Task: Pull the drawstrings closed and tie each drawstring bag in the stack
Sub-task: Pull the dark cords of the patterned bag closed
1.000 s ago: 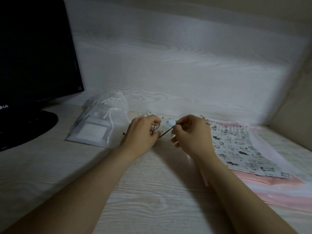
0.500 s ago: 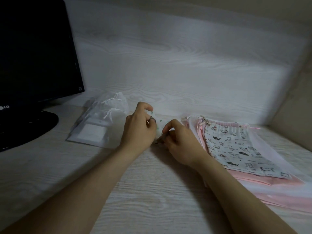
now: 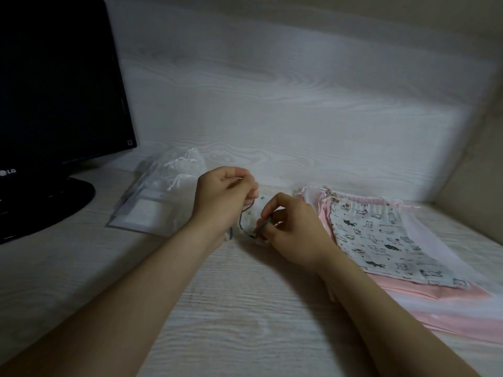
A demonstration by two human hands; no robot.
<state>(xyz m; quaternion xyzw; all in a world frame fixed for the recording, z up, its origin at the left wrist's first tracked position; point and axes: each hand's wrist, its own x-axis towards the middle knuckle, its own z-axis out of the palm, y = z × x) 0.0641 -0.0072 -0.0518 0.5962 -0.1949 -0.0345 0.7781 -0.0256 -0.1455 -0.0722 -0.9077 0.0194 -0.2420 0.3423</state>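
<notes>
**A:** Head view: what do the hands have?

**B:** At centre I see the left hand (image 3: 221,198) pinching one end of a dark drawstring (image 3: 241,221), fingers (image 3: 245,186) curled. The right hand (image 3: 294,232), at 4 o'clock of it, pinches the other end. The small bag (image 3: 258,213) lies on the counter (image 3: 245,308) between them, mostly hidden.

**A:** The risk?

**B:** I judge the thin cord could slip from either pinch and loosen the knot. The stack (image 3: 381,240) waits at 3 o'clock.
</notes>
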